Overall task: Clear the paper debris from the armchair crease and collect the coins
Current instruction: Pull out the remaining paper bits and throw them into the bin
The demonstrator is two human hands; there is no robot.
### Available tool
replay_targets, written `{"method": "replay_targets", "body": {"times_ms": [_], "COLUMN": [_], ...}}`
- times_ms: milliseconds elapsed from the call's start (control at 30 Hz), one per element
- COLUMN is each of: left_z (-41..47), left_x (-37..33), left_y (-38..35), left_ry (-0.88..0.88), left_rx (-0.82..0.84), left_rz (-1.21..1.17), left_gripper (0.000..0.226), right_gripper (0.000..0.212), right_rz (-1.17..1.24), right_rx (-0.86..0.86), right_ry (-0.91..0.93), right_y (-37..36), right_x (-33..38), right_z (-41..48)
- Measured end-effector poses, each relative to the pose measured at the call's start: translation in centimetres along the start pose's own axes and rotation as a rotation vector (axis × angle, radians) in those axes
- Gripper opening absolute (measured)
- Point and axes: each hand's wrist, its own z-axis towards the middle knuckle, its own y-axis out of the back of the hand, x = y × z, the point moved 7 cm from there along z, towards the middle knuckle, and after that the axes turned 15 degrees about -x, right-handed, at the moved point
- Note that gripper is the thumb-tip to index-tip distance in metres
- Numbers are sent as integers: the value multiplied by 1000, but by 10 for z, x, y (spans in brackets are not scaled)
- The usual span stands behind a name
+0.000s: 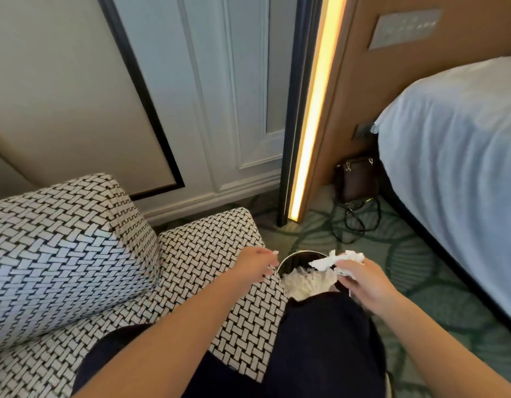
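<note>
We see green patterned carpet point(420, 282) carrying the armchair point(76, 254), a round bin point(294, 255) just beside it, a brown bag point(357, 179) and black cables point(354, 222).

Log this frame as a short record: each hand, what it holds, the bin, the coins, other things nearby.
left hand: above the arm of the armchair, beside the bin; cannot tell whether it holds anything
right hand: grips crumpled paper over the bin
bin: round, on the carpet against the armchair, white paper inside
coins: none visible
nearby: brown bag and cables on the floor beside the bed
</note>
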Motion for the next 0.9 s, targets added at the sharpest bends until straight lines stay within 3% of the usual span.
{"method": "replay_targets", "body": {"times_ms": [200, 400, 500, 700, 900], "left_z": [8, 14, 20, 26, 25], "left_x": [-14, -11, -8, -5, -4], "left_y": [-58, -76, -75, -62, -35], "left_ry": [39, 143, 115, 100, 73], "left_rx": [31, 90, 131, 148, 130], "left_rz": [31, 13, 64, 69, 32], "left_gripper": [9, 19, 25, 26, 29], "right_gripper": [11, 7, 9, 56, 54], "right_rz": [89, 143, 151, 102, 61], "right_rx": [-54, -78, -58, 5, 23], "right_ry": [-137, -243, -271, -273, -202], "right_y": [21, 17, 11, 1, -9], "right_x": [-16, -27, -29, -26, -9], "right_z": [29, 49, 57, 60, 41]}}
